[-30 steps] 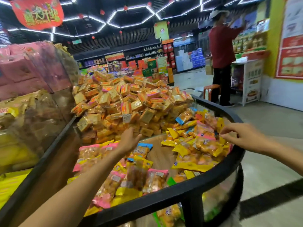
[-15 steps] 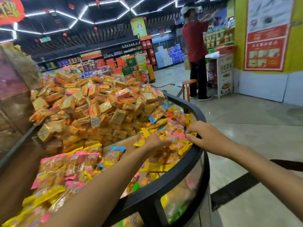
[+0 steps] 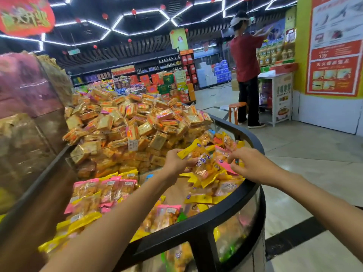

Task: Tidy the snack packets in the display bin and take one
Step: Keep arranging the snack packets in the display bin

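Reaching over the black rim of the display bin [image 3: 198, 220], I have both hands in the right-hand heap of snack packets [image 3: 214, 181]. My left hand [image 3: 175, 161] has its fingers curled around the lower end of a yellow packet [image 3: 189, 151], which tilts up and to the right, clear of the pile. My right hand [image 3: 248, 163] pinches a pink packet [image 3: 223, 157] between thumb and fingertips, and that packet's lower edge still touches the heap. The two hands are near each other, with a clear-fronted packet [image 3: 204, 163] printed in blue standing between them.

The heap crowds the bin's curved right rim; several yellow packets lie right against the inside of it. A second cluster of pink and yellow packets [image 3: 102, 193] sits toward the left and front, under my left forearm. Between the two clusters a strip of bare wooden bin floor [image 3: 176, 191] shows, the only open room inside the bin.

Behind it, a clear divider [image 3: 141, 139] holds back a tall mound of square orange biscuit packs [image 3: 125, 122], with a price tag [image 3: 133, 145] on the divider's top edge. To the left, a clear wall fronts more stock. Right of the rim the tiled floor [image 3: 306, 154] lies open out to a person in a red shirt [image 3: 245, 61] beside an orange stool [image 3: 236, 110].
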Action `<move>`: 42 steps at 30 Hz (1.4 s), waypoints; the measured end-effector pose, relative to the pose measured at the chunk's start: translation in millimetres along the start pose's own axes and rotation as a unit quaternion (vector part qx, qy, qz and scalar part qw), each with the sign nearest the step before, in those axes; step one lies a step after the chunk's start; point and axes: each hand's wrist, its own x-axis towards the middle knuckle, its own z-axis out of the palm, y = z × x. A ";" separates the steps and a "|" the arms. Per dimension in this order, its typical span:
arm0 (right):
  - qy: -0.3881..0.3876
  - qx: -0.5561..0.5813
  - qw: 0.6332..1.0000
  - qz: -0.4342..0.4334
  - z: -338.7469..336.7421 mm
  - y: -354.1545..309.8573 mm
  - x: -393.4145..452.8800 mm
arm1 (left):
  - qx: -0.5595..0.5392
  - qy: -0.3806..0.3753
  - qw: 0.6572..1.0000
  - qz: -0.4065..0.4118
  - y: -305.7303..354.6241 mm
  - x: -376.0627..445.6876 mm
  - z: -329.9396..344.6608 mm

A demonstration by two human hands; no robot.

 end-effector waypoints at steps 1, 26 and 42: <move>-0.005 -0.006 1.000 -0.008 4.3 -8.4 4.9 | 0.003 0.006 1.000 0.010 -1.7 -7.4 -19.8; -0.105 0.471 0.872 0.074 155.4 -232.0 129.0 | -0.032 0.068 0.997 -0.021 -81.5 -63.3 -238.3; -0.075 0.536 0.837 0.081 145.1 -240.9 126.9 | -0.092 0.187 0.978 0.025 -74.5 -61.2 -242.0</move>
